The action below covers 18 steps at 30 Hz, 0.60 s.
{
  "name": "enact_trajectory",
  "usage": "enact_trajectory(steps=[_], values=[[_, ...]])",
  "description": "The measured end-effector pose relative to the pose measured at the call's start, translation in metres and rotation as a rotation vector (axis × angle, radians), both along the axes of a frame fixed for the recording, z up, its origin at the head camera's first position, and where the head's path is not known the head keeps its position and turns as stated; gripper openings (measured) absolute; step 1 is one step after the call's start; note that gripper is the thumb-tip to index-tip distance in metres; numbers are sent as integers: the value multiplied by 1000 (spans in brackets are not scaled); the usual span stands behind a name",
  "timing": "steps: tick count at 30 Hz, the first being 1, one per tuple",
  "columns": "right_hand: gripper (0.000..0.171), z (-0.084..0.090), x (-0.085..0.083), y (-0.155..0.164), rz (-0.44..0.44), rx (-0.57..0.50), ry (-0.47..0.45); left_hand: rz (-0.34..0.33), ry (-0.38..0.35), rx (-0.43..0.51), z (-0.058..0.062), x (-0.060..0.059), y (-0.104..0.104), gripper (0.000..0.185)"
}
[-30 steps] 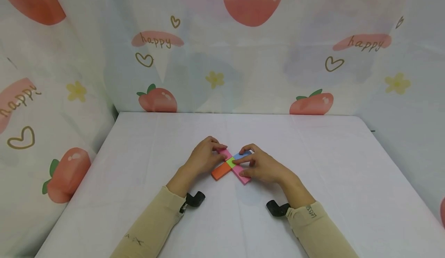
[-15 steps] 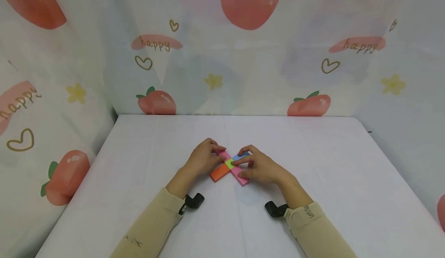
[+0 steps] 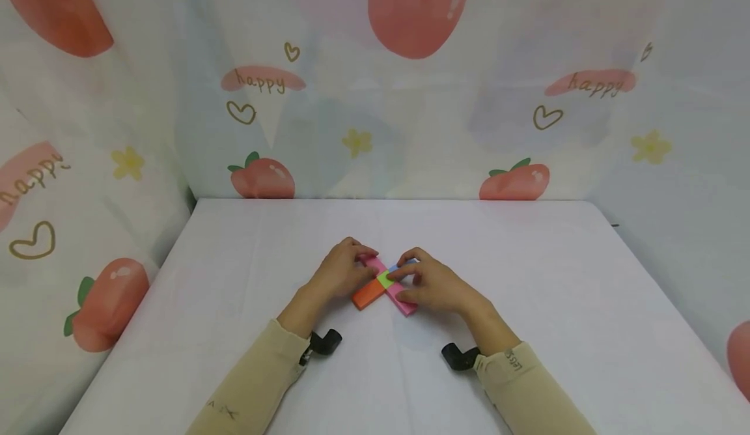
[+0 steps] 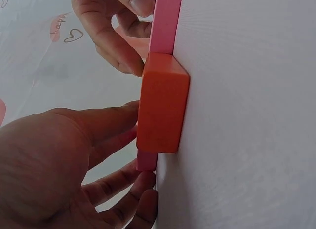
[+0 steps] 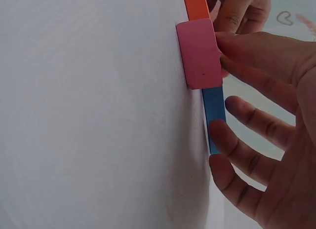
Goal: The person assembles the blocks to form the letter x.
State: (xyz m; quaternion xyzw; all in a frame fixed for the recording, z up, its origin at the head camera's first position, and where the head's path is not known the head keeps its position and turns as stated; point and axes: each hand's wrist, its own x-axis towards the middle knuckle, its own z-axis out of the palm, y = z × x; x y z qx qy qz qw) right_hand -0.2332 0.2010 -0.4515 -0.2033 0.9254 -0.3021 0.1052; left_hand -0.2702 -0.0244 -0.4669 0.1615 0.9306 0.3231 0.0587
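Note:
A cross of flat blocks lies on the white table [image 3: 527,279]: a long pink block [image 3: 402,302], an orange block [image 3: 365,295], a small green piece [image 3: 385,279] at the crossing and a blue block [image 3: 394,268], mostly covered. My left hand [image 3: 350,267] touches the orange block [image 4: 162,105] and the far pink end [image 4: 146,162] with nearly straight fingers. My right hand [image 3: 430,283] presses its thumb on the pink block [image 5: 200,54], its fingers resting against the blue block [image 5: 215,115]. Its index fingertip touches the green piece.
Printed fabric walls [image 3: 410,129] with peaches and hearts stand at the back and on both sides of the table. Black wrist camera mounts [image 3: 325,342] sit under both sleeves. Bare tabletop surrounds the blocks on all sides.
Both hands have stayed on the block cross. My right fingers have closed in over the blue block, which shows less now. The view has tilted slightly.

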Motion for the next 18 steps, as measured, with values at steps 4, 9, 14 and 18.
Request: enact_trajectory(steps=[4,9,14,18], values=[[34,2,-1,-1,-9,17,41,18,26,-11,1,-1,0,41],[41,11,-3,3,-38,25,67,44,70,-4,6,-3,1,44],[47,19,-4,9,-69,10,116,53,79,-22,12,-4,2,52],[53,19,-6,11,-81,15,146,74,78,-44,16,-2,1,56]])
